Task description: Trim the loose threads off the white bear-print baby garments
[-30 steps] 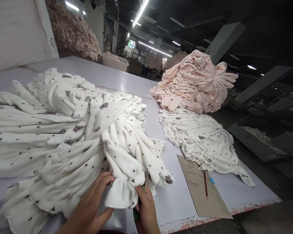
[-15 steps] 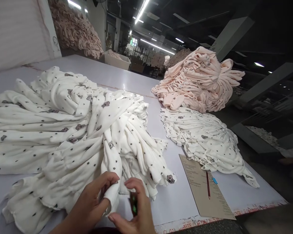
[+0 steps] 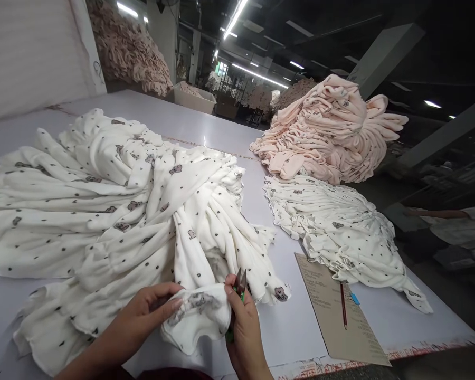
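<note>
My left hand [image 3: 144, 311] pinches the left edge of a white fleece piece [image 3: 198, 311] with small dark spots and grey animal prints. The piece's end is spread between both hands, its inner side and hem facing me. In my right hand [image 3: 243, 330] is a pair of thread snips [image 3: 240, 282] with green handles, blades pointing up and slightly apart. Its thumb and forefinger also grip the right edge of the fleece. The piece runs up into a big loose heap of the same white garments [image 3: 114, 211] on the table.
Pink garments [image 3: 324, 132] are piled at the back right, behind a flatter white stack [image 3: 336, 227]. A brown card [image 3: 320, 311] with a dark red pencil [image 3: 343, 306] and a blue clip [image 3: 354, 298] lies near the table's front edge. At far right shows another person's arm [image 3: 439, 213].
The fleece end has been opened out and stretched between my hands. My right hand has closed on its edge, and the snips' blades now point up. Another person's arm has appeared at right.
</note>
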A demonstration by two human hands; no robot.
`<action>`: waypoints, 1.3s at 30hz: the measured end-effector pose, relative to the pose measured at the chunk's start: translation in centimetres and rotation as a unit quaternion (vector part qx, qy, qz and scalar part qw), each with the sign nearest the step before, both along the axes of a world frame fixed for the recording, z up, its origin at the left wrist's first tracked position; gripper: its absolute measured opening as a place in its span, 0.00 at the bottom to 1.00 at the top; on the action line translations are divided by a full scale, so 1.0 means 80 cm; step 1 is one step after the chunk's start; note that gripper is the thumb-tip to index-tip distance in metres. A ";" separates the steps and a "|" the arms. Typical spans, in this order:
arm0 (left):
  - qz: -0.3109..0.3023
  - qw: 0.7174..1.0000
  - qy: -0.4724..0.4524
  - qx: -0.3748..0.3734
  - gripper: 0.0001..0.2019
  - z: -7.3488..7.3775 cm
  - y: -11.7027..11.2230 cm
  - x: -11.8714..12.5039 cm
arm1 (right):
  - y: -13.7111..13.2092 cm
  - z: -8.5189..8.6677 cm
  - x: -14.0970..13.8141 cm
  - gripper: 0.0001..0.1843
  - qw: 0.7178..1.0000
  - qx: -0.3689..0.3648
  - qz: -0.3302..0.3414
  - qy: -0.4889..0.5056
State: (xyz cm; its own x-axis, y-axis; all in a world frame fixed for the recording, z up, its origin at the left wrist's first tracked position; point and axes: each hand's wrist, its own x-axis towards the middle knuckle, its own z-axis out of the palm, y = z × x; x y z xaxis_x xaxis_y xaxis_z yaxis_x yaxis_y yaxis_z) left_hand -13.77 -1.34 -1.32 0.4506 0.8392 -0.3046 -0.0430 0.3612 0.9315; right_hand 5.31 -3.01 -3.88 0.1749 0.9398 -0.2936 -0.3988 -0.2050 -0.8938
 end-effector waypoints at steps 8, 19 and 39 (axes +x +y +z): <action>0.078 0.982 -0.113 -0.131 0.14 -0.005 -0.003 0.011 | -0.017 0.012 -0.011 0.11 0.945 0.111 0.007 -0.307; 0.037 0.999 -0.001 0.012 0.12 -0.009 -0.008 0.014 | -0.015 0.028 -0.022 0.18 0.956 0.082 0.189 -0.207; 0.030 0.982 -0.147 -0.117 0.15 -0.019 -0.002 0.012 | -0.022 0.006 -0.015 0.08 0.800 0.247 0.154 -0.525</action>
